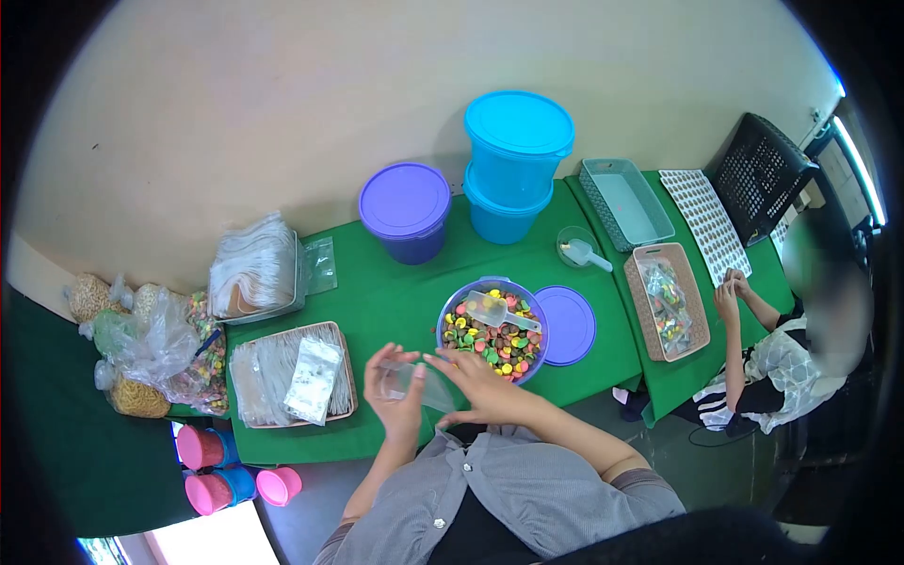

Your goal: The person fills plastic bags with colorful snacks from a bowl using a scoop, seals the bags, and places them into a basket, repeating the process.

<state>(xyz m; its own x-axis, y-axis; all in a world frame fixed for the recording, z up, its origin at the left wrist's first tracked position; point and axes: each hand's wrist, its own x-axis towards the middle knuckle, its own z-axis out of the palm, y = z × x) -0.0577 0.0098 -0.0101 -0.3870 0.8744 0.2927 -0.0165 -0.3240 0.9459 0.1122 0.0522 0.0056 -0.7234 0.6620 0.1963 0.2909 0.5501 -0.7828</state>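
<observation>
In front of my chest, my left hand point(397, 400) grips a small clear plastic bag point(431, 388) between thumb and curled fingers. My right hand point(485, 388) is at the bag's other side, its fingertips at the upper edge and its thumb lower down. I see nothing inside the bag. Just beyond the hands stands a purple tub point(524, 370) full of colourful round sweets point(480, 346). A clear scoop point(490, 311) lies on top of the sweets. The tub's purple lid point(567, 325) rests flat to its right.
Left are baskets of plastic bags point(259, 377) point(250, 268) and bulk snack bags point(160, 344). Lidded purple point(405, 212) and blue tubs point(513, 169) stand behind. Rightward are a scoop in a bowl point(584, 252), a basket of packets point(702, 334) and another person's hands point(733, 287) by sticker sheets point(706, 221).
</observation>
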